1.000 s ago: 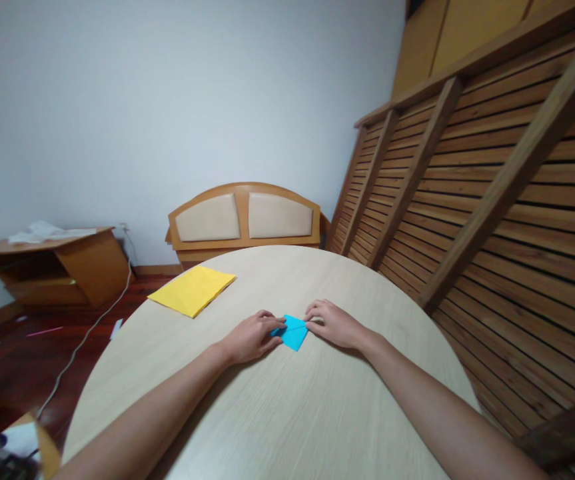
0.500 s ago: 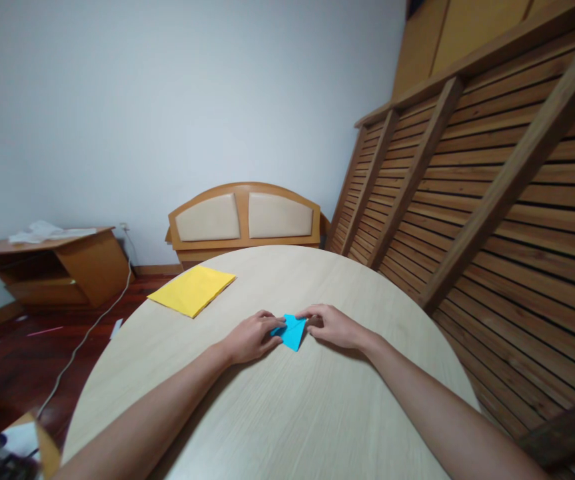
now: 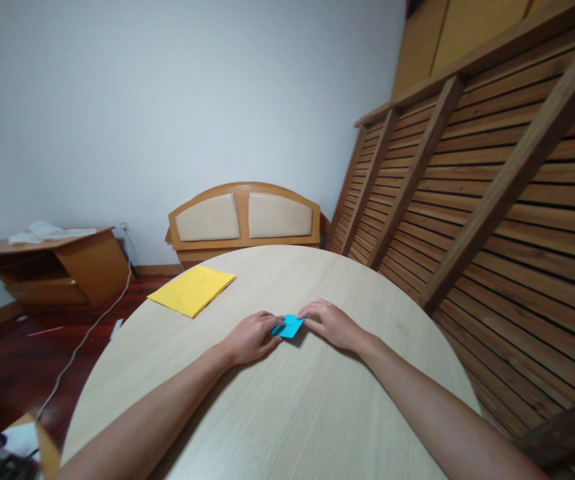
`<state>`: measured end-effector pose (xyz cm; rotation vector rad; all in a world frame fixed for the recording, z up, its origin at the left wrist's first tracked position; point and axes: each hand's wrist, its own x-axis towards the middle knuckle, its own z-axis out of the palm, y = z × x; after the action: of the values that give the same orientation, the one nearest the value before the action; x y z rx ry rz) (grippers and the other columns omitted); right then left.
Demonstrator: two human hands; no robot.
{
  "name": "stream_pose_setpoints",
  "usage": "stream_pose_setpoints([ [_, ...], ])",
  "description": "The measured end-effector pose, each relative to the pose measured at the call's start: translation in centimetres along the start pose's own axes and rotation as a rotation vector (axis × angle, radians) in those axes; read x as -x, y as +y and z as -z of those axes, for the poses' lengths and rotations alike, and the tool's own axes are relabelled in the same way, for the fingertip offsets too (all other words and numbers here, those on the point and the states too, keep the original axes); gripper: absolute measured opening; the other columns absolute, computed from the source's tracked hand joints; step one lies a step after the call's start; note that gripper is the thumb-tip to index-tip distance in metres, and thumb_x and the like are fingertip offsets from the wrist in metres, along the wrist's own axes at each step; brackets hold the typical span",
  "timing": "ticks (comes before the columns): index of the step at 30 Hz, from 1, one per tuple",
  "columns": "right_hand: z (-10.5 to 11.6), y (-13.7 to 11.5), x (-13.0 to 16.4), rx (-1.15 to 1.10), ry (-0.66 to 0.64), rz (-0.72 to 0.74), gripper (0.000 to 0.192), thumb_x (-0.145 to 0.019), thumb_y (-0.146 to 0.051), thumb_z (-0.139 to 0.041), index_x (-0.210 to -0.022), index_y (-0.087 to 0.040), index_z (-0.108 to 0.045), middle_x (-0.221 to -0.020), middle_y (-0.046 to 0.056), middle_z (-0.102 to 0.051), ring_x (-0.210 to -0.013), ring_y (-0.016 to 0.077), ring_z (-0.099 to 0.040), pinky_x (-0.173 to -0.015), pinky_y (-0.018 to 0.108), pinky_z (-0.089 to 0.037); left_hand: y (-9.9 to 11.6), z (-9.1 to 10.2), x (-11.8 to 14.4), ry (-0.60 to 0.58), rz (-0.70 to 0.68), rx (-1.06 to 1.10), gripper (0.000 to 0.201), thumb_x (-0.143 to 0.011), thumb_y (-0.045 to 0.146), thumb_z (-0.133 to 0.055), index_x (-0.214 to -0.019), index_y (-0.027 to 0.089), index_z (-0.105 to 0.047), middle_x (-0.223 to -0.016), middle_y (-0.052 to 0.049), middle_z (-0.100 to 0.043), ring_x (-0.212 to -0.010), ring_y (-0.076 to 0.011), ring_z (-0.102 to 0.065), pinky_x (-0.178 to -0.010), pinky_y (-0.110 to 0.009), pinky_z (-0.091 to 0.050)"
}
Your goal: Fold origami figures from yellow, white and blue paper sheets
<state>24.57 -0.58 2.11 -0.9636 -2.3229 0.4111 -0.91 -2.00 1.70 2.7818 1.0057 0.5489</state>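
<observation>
A: Any writing or labels to read here?

B: None that I can make out. The blue paper is plain, and so is the yellow paper.

A: Where does the blue one lie?

B: Flat on the round tabletop, about midway between its left and right edges and somewhat nearer the far edge than the near one. It is folded small, and it sits right between the two hands.

A: And the hands?

B: The left hand rests on the tabletop with its fingertips on the left end of the blue paper, pressing it down. The right hand comes in from the other side, its fingertips touching the paper's right, far corner. Both hands are curled with fingers close together, pressed onto the paper rather than wrapped around it. I cannot tell whether either one pinches a flap.

A: How much room around them?

B: The tabletop is bare wood toward the near edge, where only the two forearms cross it. The yellow paper lies well apart, close to the far left edge, with one corner nearly at the rim. On the right, the tabletop's edge runs near a slatted wooden panel. Beyond the far edge stands a padded headboard against the wall, and a low wooden cabinet sits on the floor off to the left.
</observation>
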Motion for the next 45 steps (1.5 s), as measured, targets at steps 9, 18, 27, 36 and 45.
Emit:
stream_pose_setpoints([
  [9, 0.1, -0.8, -0.1, -0.075, 0.037, -0.083, 0.021, -0.096, -0.029, -0.052, -0.095, -0.020, -0.070, -0.090, 0.005, -0.070, -0.085, 0.0192, -0.062, -0.076, 0.029, -0.044, -0.8, -0.8, -0.4, 0.185, 0.180, -0.100, 0.021, -0.096, 0.020, -0.043, -0.105, 0.020, -0.062, -0.097, -0.007, -0.070, -0.088, -0.0202, -0.066, -0.079, -0.032, -0.052],
  [18, -0.2, -1.1, -0.4, -0.267, 0.094, -0.152, 0.022, -0.094, -0.035, -0.054, -0.087, -0.017, -0.064, -0.079, 0.002, -0.066, -0.074, 0.0157, -0.059, -0.068, 0.026, -0.043, -0.4, -0.6, -0.4, 0.351, 0.132, -0.031, 0.017, -0.098, 0.023, -0.041, -0.104, 0.020, -0.057, -0.095, -0.007, -0.070, -0.085, -0.0202, -0.066, -0.076, -0.033, -0.052],
  [27, -0.5, -1.5, -0.7, -0.629, 0.093, -0.180, 0.028, -0.091, -0.037, -0.059, -0.109, -0.017, -0.060, -0.082, 0.004, -0.069, -0.079, 0.0189, -0.067, -0.073, 0.031, -0.049, -0.3, -0.8, -0.7, 0.412, 0.146, 0.307, 0.019, -0.097, 0.021, -0.042, -0.111, 0.019, -0.054, -0.099, -0.007, -0.068, -0.084, -0.0175, -0.065, -0.077, -0.031, -0.052],
  [36, -0.3, -1.3, -0.7, -0.626, 0.086, -0.121, 0.025, -0.087, -0.025, -0.056, -0.105, -0.016, -0.071, -0.095, 0.007, -0.073, -0.084, 0.0181, -0.065, -0.079, 0.033, -0.051, 0.8, 0.1, -0.5, 0.418, 0.120, 0.444, 0.019, -0.091, 0.016, -0.043, -0.100, 0.017, -0.060, -0.094, -0.006, -0.067, -0.086, -0.0175, -0.062, -0.079, -0.031, -0.050],
  [45, -0.7, -1.0, -0.6, -0.667, 0.053, -0.125, 0.033, -0.090, -0.033, -0.059, -0.116, -0.015, -0.070, -0.095, 0.007, -0.072, -0.081, 0.0173, -0.064, -0.078, 0.032, -0.050, 0.8, 0.1, -0.7, 0.384, 0.195, 0.468, 0.021, -0.096, 0.031, -0.048, -0.100, 0.018, -0.064, -0.094, -0.005, -0.070, -0.084, -0.0173, -0.064, -0.074, -0.029, -0.050],
])
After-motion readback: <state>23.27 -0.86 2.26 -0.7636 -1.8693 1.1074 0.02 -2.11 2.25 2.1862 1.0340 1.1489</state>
